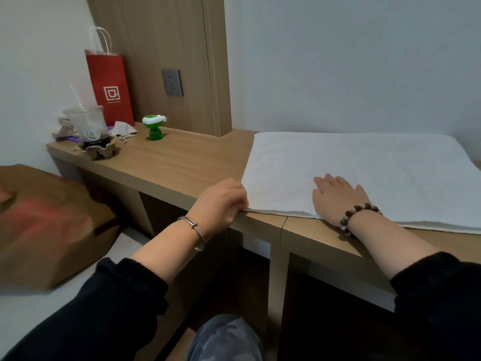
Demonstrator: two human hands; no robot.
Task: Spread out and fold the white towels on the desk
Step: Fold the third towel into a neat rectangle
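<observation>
Flat white terry towel (351, 173) on light wooden tabletop (182, 162), frame right. Left hand (221, 201) pinches towel's near-left corner; right hand (338, 196) lies flat, fingers straight, pressing towel.

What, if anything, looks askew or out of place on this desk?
Nothing spilled or damaged. The white towel lies flat; only the far-left end looks messy: a used cup standing in a torn paper holder.

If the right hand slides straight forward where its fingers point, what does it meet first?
Only white towel lies ahead of the right hand; past its far edge it would probably reach the wall, though depth is unclear.
</observation>
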